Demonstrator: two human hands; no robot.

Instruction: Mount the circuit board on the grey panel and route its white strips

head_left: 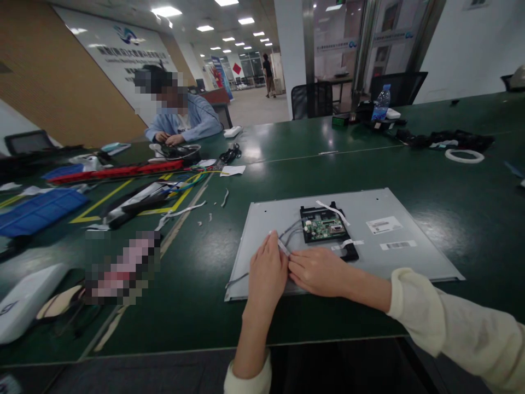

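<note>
A flat grey display panel (pixel 262 224) lies back side up on the table. Fixed near its middle is a green circuit board (pixel 324 229) in a black bracket (pixel 351 250). Grey cables (pixel 294 223) run from the board towards my hands. My left hand (pixel 268 268) is over the panel's left part, fingers together at a short white tape strip (pixel 283 248). From the right, my right hand (pixel 318 269) meets it, its closed fingertips at the strip's lower end. Both hands' fingertips are partly hidden. Other white tape strips (pixel 334 212) lie across the bracket.
A co-worker (pixel 184 117) sits across the table. To the left are a blue tray (pixel 43 210), a red strip (pixel 118 171), a white box (pixel 28 301) and tape scraps. A water bottle (pixel 381 103), black cables and a white ring (pixel 464 156) stand or lie at the far right.
</note>
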